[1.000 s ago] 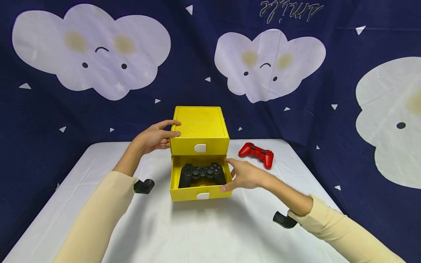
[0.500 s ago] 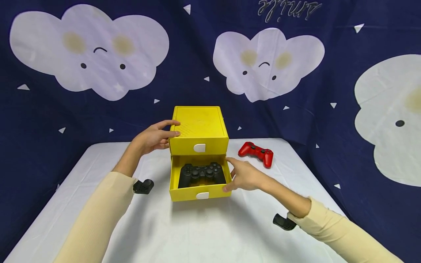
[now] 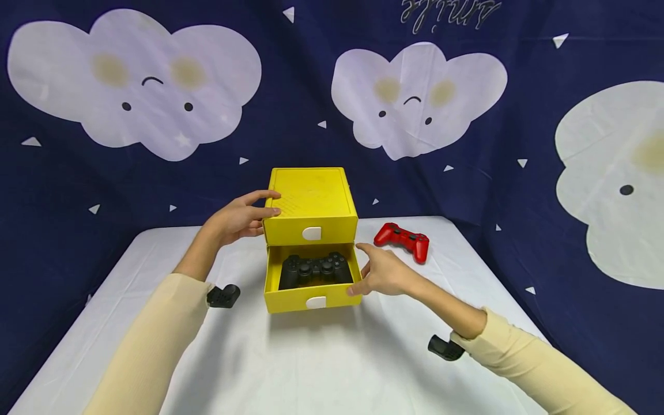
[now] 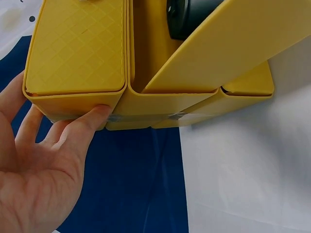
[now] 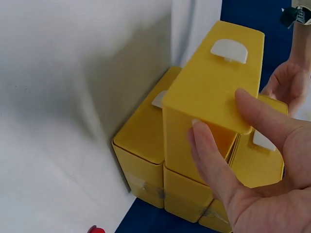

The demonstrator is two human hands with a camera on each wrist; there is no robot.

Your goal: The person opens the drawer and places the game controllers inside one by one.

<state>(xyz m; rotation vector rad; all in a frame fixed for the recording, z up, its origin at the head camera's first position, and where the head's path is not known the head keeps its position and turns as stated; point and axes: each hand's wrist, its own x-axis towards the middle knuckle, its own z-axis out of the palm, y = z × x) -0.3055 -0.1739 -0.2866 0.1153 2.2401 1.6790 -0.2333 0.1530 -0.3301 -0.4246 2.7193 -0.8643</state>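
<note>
Head view first: I have the left hand (image 3: 233, 220) resting on the left edge of a boxy yellow plastic drawer unit (image 3: 313, 190), which stands toward the far end of a white-covered desk (image 3: 311, 369). Its fingers are spread, two lying over the top panel and others against the left wall; the left wrist view gives me that side contact up close. To the right of the unit I have the right hand (image 3: 385, 274) at the near right corner of a yellow open-topped plastic drawer (image 3: 287, 301) that juts toward the near side. These fingers are spread as well: in the right wrist view I make out the thumb on the drawer's front face and another finger on its right wall. From the wrist views I count three stacked drawers, this being the middle one. Inside it lies a black plastic game controller (image 3: 316, 270) with two thumbsticks. A glossy red plastic game controller (image 3: 402, 240) lies on the desk, to the right of the unit and apart from the right hand.
</note>
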